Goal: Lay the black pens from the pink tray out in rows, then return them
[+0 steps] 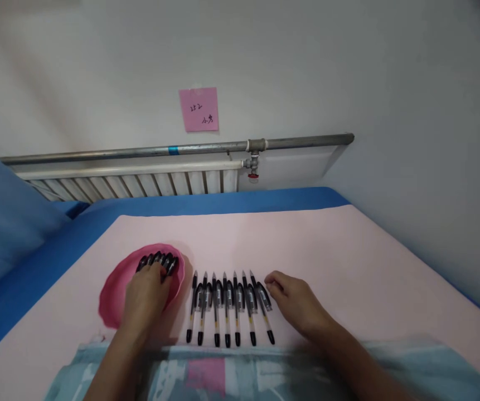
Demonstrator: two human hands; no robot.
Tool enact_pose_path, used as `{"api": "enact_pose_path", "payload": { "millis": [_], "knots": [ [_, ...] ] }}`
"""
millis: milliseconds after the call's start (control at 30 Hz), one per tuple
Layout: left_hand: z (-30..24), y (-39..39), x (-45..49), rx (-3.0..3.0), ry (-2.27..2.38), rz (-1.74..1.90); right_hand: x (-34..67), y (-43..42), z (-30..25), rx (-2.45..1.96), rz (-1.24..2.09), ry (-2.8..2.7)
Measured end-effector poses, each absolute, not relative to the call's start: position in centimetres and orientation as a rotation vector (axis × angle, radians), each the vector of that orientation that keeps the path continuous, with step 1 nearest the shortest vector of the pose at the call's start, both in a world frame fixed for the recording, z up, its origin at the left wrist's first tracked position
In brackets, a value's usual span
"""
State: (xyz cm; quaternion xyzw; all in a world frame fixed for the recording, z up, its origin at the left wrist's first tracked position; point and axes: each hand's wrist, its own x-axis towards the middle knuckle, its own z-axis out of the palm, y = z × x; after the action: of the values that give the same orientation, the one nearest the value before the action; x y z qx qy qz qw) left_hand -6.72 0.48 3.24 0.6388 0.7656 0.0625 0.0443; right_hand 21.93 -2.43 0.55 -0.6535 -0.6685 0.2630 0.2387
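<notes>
My left hand (pixel 146 295) reaches into a pink scalloped tray (pixel 111 284), its fingers closed at a bunch of black pens (pixel 156 258); how many it grips is hidden. To the right of the tray, several uncapped pens (pixel 227 323) with clear barrels lie in a row, tips pointing away from me. Black pen caps (pixel 240 295) lie among them, one beside each pen. My right hand (pixel 292 295) hovers at the right end of the row, fingers curled together close to the last cap (pixel 263 295). Nothing shows in it.
The pens and tray lie on a pale pink surface (pixel 327 245) with a blue border (pixel 231 202). Blue patterned cloth (pixel 173 373) lies along the near edge. Behind stand a white radiator (pixel 160 184), a metal pipe (pixel 306 141) and a wall with a pink note (pixel 200 109).
</notes>
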Motion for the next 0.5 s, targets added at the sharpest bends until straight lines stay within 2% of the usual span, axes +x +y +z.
{"api": "enact_pose_path", "payload": {
  "millis": [167, 500],
  "knots": [
    [3.02, 0.65, -6.25, 2.035, 2.397, 0.065, 21.89, -2.51, 0.62, -1.809, 0.716, -1.812],
    [2.49, 0.97, -6.12, 2.107, 2.428, 0.087, 21.94, -2.57, 0.75, -1.809, 0.726, -1.807]
  ]
}}
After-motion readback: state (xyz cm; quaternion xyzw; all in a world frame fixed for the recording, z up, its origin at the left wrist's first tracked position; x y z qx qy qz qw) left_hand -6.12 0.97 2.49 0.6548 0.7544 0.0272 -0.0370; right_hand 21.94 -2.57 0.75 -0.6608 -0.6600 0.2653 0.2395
